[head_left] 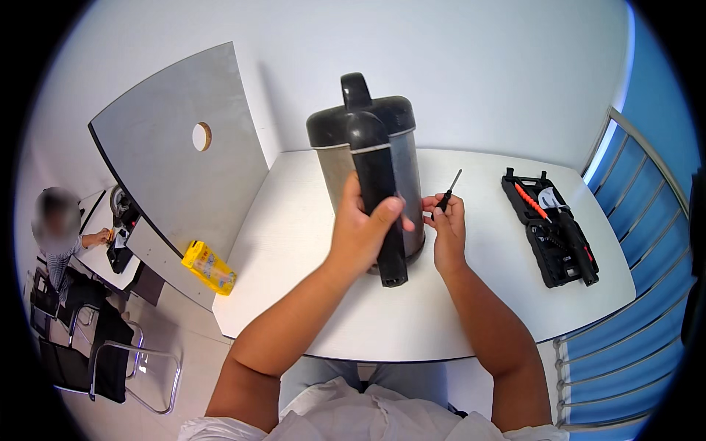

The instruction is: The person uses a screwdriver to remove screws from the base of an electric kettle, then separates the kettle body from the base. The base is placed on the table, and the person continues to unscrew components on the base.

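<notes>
A soymilk-maker-like appliance point(409, 165), with a steel body and black lid, stands on the white table in front of me, its long black handle toward me. My left hand point(364, 231) is wrapped round that handle, thumb across its front. In my right hand point(449, 231) is a small screwdriver point(446, 201) with a black grip, its metal shaft pointing up and away. The fingers of that hand are close to the right side of the steel body; whether they touch it I cannot tell.
An opened black tool case point(540, 220) with a power screwdriver and an orange flexible shaft lies at the right. A yellow carton point(209, 267) stands by the grey partition point(169, 147) at the left. Metal railings point(640, 176) run along the right. Beyond the partition, another person sits at a desk.
</notes>
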The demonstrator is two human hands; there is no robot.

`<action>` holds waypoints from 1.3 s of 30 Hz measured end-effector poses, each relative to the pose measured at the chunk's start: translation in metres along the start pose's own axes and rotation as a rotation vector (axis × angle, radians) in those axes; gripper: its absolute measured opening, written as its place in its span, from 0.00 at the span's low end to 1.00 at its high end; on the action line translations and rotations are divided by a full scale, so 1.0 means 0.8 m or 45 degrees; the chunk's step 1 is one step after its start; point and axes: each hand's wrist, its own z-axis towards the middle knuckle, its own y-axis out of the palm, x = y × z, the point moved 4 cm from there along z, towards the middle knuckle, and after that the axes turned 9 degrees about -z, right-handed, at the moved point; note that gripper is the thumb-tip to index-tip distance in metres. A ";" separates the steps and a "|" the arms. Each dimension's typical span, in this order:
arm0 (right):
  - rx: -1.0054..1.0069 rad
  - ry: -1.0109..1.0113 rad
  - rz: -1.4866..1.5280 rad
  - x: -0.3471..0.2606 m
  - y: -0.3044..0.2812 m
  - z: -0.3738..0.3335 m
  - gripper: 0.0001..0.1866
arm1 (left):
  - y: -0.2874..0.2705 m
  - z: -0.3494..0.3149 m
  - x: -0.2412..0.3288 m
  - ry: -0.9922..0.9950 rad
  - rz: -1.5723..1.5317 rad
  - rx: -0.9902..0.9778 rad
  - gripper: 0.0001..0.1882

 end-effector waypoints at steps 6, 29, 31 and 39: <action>0.023 -0.002 0.045 -0.003 -0.003 0.000 0.12 | 0.013 -0.027 -0.008 -0.083 -0.158 -0.170 0.20; -0.008 -0.005 0.011 0.007 0.010 -0.011 0.14 | -0.105 -0.097 0.024 -0.020 0.150 0.030 0.37; -0.019 0.010 0.005 0.004 0.013 -0.011 0.14 | -0.110 -0.107 0.017 0.169 0.275 0.227 0.38; 0.065 -0.009 0.008 -0.009 0.004 -0.005 0.09 | -0.083 -0.109 0.035 0.118 0.663 0.455 0.25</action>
